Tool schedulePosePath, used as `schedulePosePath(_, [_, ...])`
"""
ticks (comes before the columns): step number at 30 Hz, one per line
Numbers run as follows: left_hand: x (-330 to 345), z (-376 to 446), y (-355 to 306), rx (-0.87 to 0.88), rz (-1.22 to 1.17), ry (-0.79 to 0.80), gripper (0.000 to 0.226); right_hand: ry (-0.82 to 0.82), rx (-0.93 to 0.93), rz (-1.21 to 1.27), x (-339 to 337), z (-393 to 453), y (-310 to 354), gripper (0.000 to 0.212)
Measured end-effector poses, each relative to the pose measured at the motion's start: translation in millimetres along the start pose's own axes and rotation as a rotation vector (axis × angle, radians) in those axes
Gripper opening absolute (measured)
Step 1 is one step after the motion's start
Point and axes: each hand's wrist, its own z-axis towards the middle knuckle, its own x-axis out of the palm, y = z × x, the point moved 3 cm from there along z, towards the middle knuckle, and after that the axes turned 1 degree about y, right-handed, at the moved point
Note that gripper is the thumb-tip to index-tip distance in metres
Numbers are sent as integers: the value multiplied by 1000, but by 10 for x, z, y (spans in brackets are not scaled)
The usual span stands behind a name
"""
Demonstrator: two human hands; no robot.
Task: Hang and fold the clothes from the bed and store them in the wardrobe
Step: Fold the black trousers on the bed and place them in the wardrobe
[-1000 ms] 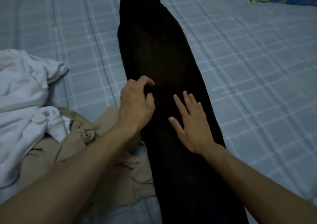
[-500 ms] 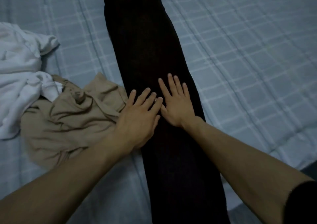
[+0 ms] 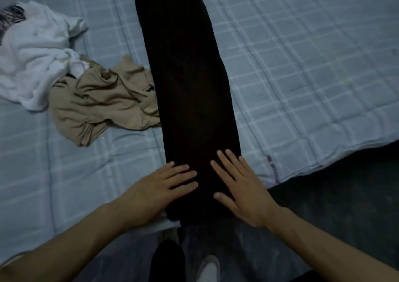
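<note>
- Black garment [image 3: 187, 91]: soft, limp, light; likely sags when lifted.
- Left hand [image 3: 159, 192], right hand [image 3: 244, 192]: flat, fingers straight, pressing near end; no grip.
- Take hold at near-end corners.

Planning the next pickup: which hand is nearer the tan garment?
Left. The left hand rests flat just below the tan garment; the right hand lies across the black trousers.

Black garment [image 3: 187, 83], plain and unpatterned, beige garment [image 3: 103, 100], plain, white garment [image 3: 34, 57], plain, bedsheet [image 3: 302, 65] pale blue-grey with lighter checked grid lines, floor [image 3: 345, 195] dark grey
</note>
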Motion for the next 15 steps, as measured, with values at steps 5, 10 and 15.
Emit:
schedulePosePath(5, [59, -69, -100, -49, 66, 23, 75, 54, -90, -36, 48, -313, 6, 108])
schedulePosePath(10, [-99, 15, -235, 31, -40, -240, 33, 22, -47, -87, 94, -323, 11, 121])
schedulePosePath(15, [-291, 113, -304, -73, -195, -424, 20, -95, -49, 41, 45, -402, 30, 115])
